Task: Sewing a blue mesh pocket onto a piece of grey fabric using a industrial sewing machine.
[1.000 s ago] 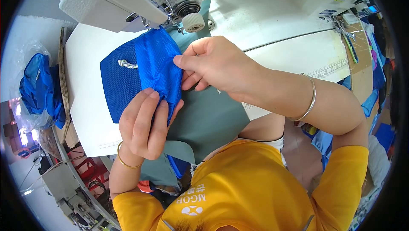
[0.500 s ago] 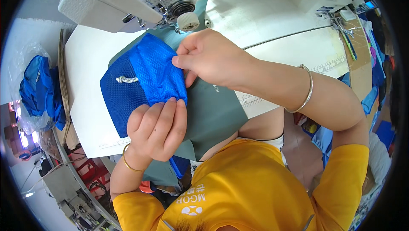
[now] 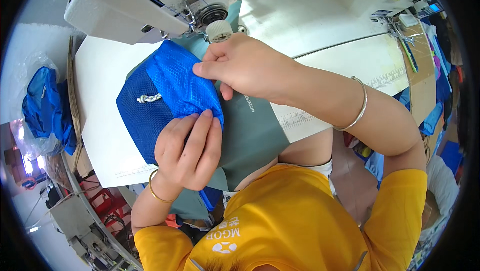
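Note:
A blue fabric piece [image 3: 175, 78], part bright ripstop cloth and part darker mesh, lies over a grey-green cloth [image 3: 250, 136] on the sewing table. A short patterned cord loop [image 3: 149, 98] sticks out where the two blue parts meet. At the lower edge of the bright cloth, my left hand [image 3: 190, 146] pinches it with bent fingers. My right hand [image 3: 245, 66] grips the upper right edge between thumb and fingers, just below the sewing machine's [image 3: 125, 11] head and its white knob [image 3: 219, 30].
Ruler markings [image 3: 295, 119] run along the white table's [image 3: 100, 116] front edge. Scissors [image 3: 398, 30] and pens lie on cardboard at the far right. A plastic bag with blue cloth [image 3: 45, 103] hangs at the left. A red stool [image 3: 107, 206] stands below.
My right hand has shifted slightly left along the blue cloth's edge. My left hand has turned a little, and the bright cloth is creased differently between them.

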Demonstrator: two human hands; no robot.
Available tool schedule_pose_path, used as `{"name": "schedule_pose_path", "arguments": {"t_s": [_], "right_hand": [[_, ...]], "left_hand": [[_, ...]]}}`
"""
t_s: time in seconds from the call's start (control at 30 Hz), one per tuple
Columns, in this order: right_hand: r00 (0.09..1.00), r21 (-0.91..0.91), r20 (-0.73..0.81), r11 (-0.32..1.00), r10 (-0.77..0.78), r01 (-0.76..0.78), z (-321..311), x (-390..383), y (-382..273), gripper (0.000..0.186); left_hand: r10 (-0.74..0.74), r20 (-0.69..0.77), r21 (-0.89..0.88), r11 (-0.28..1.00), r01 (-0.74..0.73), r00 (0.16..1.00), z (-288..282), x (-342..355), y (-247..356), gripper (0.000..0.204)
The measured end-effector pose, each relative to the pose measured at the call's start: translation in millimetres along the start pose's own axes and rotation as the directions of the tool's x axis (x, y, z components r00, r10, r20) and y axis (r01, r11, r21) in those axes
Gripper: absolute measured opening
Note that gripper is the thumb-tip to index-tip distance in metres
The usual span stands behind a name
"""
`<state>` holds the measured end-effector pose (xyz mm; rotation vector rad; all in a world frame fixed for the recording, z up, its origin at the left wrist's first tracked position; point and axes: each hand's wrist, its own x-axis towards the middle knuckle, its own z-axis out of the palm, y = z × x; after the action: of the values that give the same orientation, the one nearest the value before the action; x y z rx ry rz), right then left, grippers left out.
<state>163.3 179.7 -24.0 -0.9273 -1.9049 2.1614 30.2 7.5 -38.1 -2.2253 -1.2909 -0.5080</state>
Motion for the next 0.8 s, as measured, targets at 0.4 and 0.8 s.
{"name": "schedule_pose_path", "arguments": {"t_s": [0.4,0.8], "right_hand": [[0.998,0.086,-0.004,0.995,-0.059,0.059,3,-1,8,0.028],[1.000,-0.078,0.015,0.997,0.002,-0.001,6,4,10,0.021]], "left_hand": [[0.001,-0.078,-0.050,0.999,-0.005,0.997,-6,-7,-2,0.022],[0.043,0.043,-0.044,0.998,-0.041,0.998,0,6,3,0.016]]}}
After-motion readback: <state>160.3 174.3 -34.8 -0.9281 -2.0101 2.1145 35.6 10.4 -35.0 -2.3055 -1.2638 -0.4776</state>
